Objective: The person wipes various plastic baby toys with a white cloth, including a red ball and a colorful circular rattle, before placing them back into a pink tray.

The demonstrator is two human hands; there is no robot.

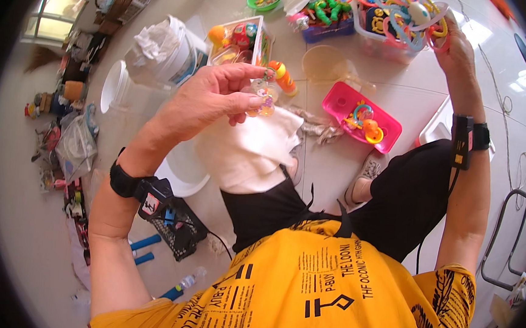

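My left hand [203,98] holds a small clear plastic charm [263,101] with coloured bits, its green chain near the index fingertip. Below it a white cloth [250,149] is draped over my knee. My right hand [458,49] is at the upper right, with its fingers around pastel plastic rings [438,33] above a clear bin of toys [385,49]. Part of its grip is hidden by the rings. A pink tray [385,113] with small orange and teal toys lies on the floor between my hands. An orange bottle with a yellow cap [283,78] is just beyond the charm.
A white bucket with crumpled cloth [186,51] and a white box of toys [261,36] stand beyond my left hand. A blue crate [329,31] and a green bowl [255,6] are farther off. A black basket [185,231] is at lower left, a metal frame [494,253] at right.
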